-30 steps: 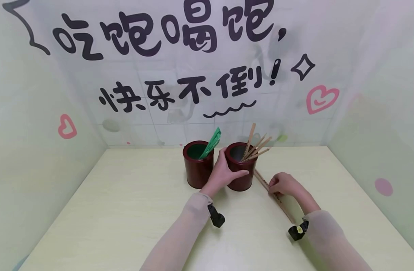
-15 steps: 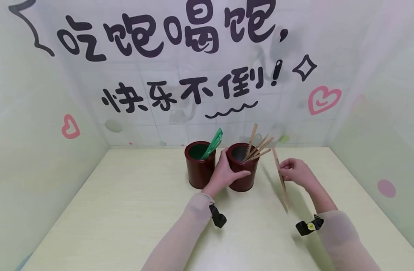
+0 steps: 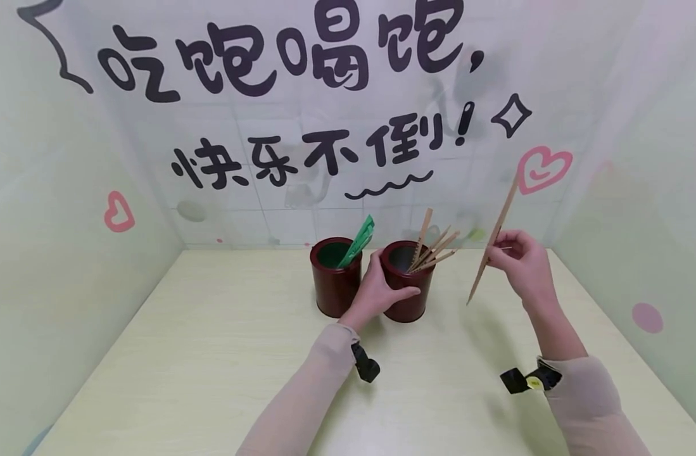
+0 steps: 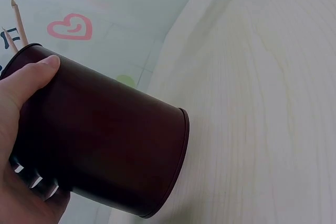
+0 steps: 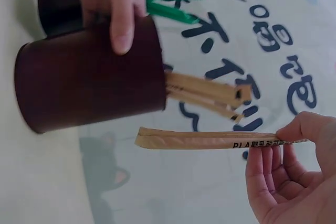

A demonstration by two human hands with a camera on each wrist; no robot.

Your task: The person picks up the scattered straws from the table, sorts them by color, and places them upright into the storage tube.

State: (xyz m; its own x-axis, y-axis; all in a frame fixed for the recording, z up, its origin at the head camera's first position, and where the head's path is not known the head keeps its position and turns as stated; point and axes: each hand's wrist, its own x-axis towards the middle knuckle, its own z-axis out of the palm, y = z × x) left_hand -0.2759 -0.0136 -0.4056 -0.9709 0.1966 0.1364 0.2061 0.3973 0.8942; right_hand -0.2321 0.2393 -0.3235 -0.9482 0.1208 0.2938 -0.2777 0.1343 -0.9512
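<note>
My left hand [image 3: 377, 292] grips the side of a dark red cylindrical holder [image 3: 407, 309]; in the left wrist view its thumb lies along the wall near the rim. Several brown paper-wrapped straws [image 3: 437, 246] lean out of that holder to the right. To its left stands a second dark red holder [image 3: 332, 294] with green-wrapped sticks [image 3: 358, 242] in it. Above the table, right of both, my right hand [image 3: 521, 263] pinches one brown paper-wrapped straw [image 5: 199, 139] between thumb and fingers. That straw is tilted, its lower end over the table, and dark print shows on its wrapper.
Both holders stand on a pale wooden table [image 3: 211, 354] near the back wall [image 3: 256, 221], which carries large black lettering and pink hearts. Side walls [image 3: 632, 272] enclose the table left and right. Each wrist wears a small black camera [image 3: 366, 364].
My right hand has lifted the brown straw off the table, raised it up and to the right, and turned it more upright. The left hand keeps its grip on the holder.
</note>
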